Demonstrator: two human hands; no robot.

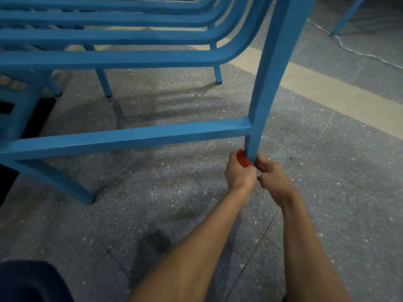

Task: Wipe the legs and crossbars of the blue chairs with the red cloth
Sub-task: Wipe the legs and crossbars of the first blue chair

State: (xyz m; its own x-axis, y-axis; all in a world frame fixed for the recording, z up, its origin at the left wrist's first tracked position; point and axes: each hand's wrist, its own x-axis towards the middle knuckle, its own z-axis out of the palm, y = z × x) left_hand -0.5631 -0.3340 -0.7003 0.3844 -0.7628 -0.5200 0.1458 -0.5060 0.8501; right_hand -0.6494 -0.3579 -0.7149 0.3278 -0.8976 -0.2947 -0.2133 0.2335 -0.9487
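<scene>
Down near the floor, both hands meet at the foot of one upright leg (270,83) of the stacked blue chairs (109,38). The leg's long axis runs almost vertically, leaning slightly right toward the top, where the frame cuts it off. A crossbar (130,136) joins it just above the hands and runs left, rising a little toward the leg.

The red cloth (243,159) is bunched against the leg's left side, below the crossbar. The left hand (239,173) holds it with curled fingers. The right hand (272,177) curls its fingers round the leg from the right, touching the left hand. Whether the cloth passes under those fingers is hidden.

Behind, further chair legs stand on the speckled grey tile floor (327,171), and curved blue slats fill the upper left. A pale strip (327,92) crosses the floor diagonally. A white cable (349,49) trails past another blue leg (346,16) at the upper right. A dark patch (154,240) marks the tiles between the forearms and dark clothing (28,282) in the lower left corner. The leg's foot is hidden by the hands.
</scene>
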